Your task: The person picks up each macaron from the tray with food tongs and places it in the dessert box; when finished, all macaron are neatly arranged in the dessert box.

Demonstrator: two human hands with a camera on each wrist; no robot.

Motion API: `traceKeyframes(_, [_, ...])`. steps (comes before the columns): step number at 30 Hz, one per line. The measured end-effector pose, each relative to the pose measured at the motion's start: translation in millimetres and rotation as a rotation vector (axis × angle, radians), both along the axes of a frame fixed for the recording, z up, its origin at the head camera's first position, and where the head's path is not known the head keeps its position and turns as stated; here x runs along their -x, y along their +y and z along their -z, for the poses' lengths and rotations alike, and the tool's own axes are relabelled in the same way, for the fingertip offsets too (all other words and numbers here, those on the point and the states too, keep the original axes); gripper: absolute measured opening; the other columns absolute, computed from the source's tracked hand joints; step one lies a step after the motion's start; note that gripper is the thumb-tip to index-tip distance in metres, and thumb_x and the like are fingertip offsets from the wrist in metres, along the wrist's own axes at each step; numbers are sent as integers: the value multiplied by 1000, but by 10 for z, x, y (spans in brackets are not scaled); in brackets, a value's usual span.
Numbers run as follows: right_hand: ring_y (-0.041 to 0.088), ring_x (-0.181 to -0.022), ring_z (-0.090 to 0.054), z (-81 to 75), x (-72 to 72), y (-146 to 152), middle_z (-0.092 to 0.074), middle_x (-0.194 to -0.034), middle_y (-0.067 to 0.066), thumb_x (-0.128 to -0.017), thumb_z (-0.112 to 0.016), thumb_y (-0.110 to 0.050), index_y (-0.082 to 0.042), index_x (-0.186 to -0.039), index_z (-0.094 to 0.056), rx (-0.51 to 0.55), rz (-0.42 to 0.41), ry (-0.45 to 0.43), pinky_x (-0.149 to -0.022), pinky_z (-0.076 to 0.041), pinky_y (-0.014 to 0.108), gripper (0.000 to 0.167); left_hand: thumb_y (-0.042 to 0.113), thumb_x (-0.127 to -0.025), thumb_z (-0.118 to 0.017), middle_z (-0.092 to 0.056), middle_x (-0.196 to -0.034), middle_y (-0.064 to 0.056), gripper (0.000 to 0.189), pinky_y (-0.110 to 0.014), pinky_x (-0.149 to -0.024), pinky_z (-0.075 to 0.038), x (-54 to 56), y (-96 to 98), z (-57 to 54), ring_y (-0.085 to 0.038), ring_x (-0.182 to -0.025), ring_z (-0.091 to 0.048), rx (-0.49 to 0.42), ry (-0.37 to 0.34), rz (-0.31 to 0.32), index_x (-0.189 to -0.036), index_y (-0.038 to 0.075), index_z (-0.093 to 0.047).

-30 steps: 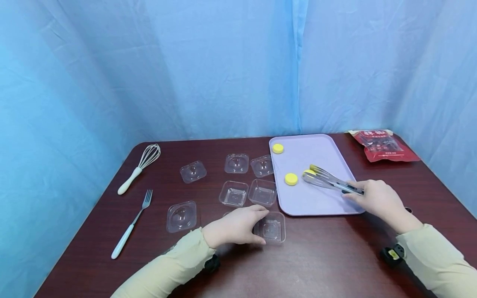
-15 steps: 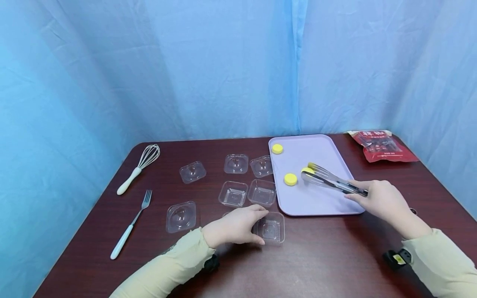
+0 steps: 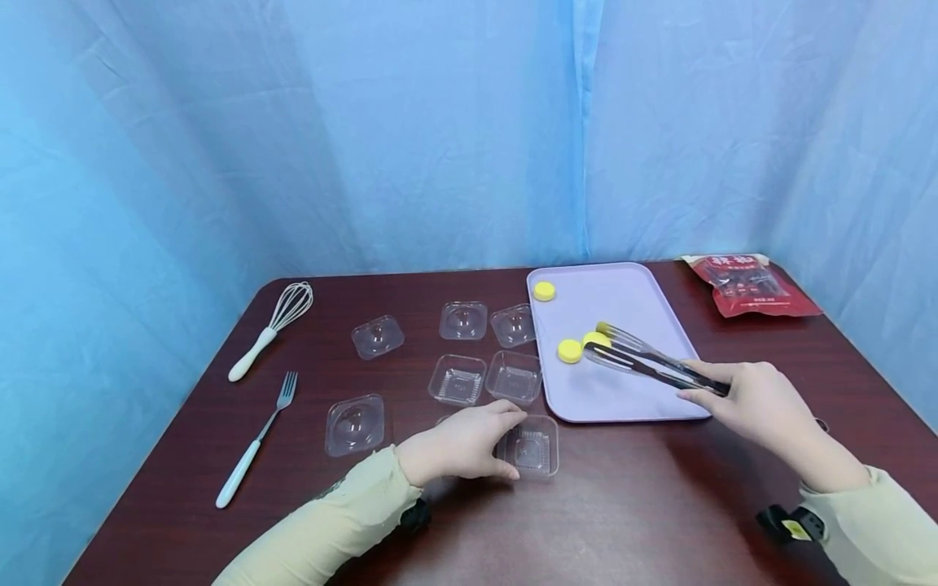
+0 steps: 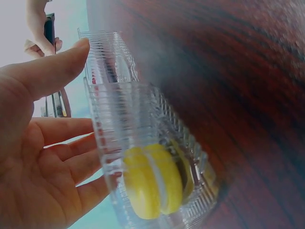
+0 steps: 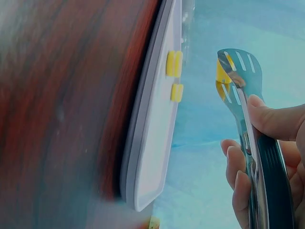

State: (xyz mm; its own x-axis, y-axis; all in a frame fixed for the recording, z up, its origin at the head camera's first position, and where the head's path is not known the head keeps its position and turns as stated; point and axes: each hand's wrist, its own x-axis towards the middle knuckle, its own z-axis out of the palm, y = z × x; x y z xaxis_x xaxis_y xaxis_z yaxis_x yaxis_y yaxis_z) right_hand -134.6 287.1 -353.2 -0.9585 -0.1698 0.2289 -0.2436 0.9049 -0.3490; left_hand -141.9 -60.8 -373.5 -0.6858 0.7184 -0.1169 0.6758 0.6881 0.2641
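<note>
My left hand [image 3: 465, 443] has its thumb and fingers at opposite sides of a clear plastic box [image 3: 531, 448] near the table's front. Beneath that hand, mostly hidden in the head view, stands another clear box holding a yellow macaron [image 4: 152, 181]. My right hand [image 3: 758, 403] grips metal tongs [image 5: 274, 181] with dark handles. Between the tips of the tongs is a yellow macaron [image 5: 222, 72], held above the lilac tray [image 3: 623, 403]. Two more macarons lie on the tray, one [image 3: 570, 351] near its left middle and one [image 3: 544, 291] at the far left corner.
Two clear boxes [image 3: 458, 380] stand left of the tray. Several clear domed lids [image 3: 355, 425] are spread around them. A whisk [image 3: 271, 330] and a fork [image 3: 256, 443] lie at left. The red packet [image 3: 755, 285] sits at the back right corner, before blue curtains.
The right hand has drawn back slightly toward the front right, while the tongs' tips with the macaron have shifted left, toward the macaron at the tray's left middle. My left hand has stayed put.
</note>
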Motion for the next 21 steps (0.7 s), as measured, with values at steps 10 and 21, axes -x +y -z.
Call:
traceKeyframes(10, [-1, -44, -18, -26, -119, -53, -39, -44, -14, -74, -80, -19, -4, -116, -68, 23, -74, 71, -40, -22, 19, 47, 37, -78, -77, -52, -132, -6, 72, -23, -100, -43, -1, 6, -10, -14, -116, -56, 16, 10, 7, -134, 2, -50])
traceKeyframes(21, [-8, -48, -22, -39, -235, -111, -50, -49, -20, -64, -86, -18, -10, -108, -73, 38, -198, 173, -44, -22, 13, 46, 38, -78, -76, -52, -133, -6, 73, -23, -100, -43, 10, 6, 5, -14, -116, -56, 25, 12, 8, -135, 2, -49])
